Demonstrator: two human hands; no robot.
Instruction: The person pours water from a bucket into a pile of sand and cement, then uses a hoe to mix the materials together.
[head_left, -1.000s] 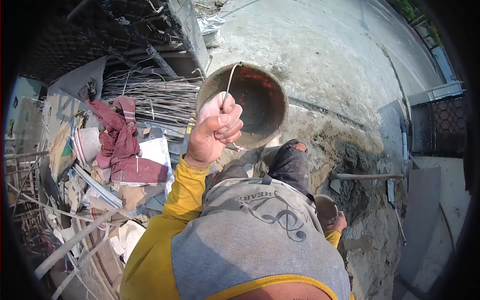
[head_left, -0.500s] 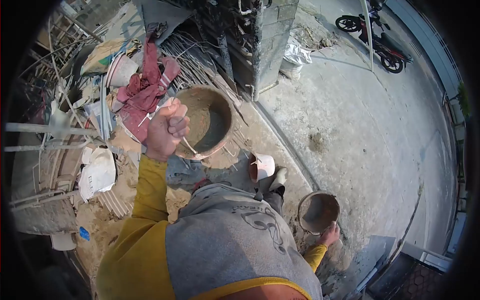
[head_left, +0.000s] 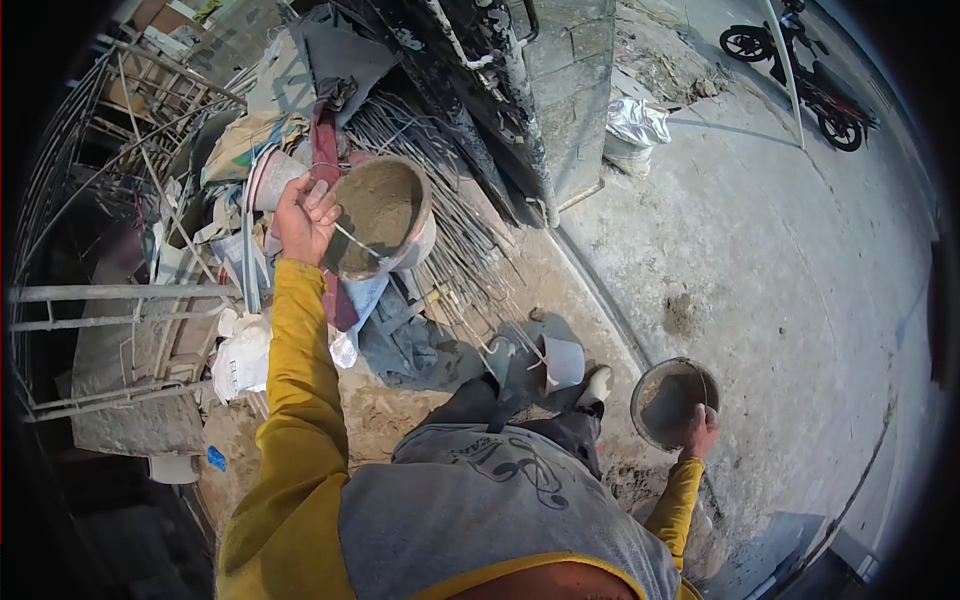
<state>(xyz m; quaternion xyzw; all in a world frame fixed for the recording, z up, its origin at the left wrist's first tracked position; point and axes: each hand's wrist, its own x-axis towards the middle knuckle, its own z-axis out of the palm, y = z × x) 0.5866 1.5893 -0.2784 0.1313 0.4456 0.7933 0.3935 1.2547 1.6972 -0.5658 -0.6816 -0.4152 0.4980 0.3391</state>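
My left hand (head_left: 306, 222) is closed around the thin handle of a bucket (head_left: 424, 240), holding it out in front with the mouth tilted toward me. Wet grey-brown mortar (head_left: 378, 205) lies inside it. Low on my right side, my right hand (head_left: 703, 430) grips a second bucket (head_left: 645, 425) at its near right edge. That bucket's inside looks dark and mortar-stained; whether my fingers hold its rim or its thin handle is hard to tell. Between my feet a smaller pale bucket (head_left: 564, 364) lies tipped over.
Thin metal rods (head_left: 465, 215) and a maroon cloth (head_left: 325, 145) lie ahead, beyond the held bucket. Metal bars (head_left: 120, 292) jut in at left near a white sack (head_left: 243, 355). A silvery sack (head_left: 635, 130) sits by the wall post. A motorbike (head_left: 815, 85) stands far right.
My left hand has carried its bucket forward, farther from my body, with the arm straighter. The view has shifted, and both my feet now show. My right hand still grips its bucket.
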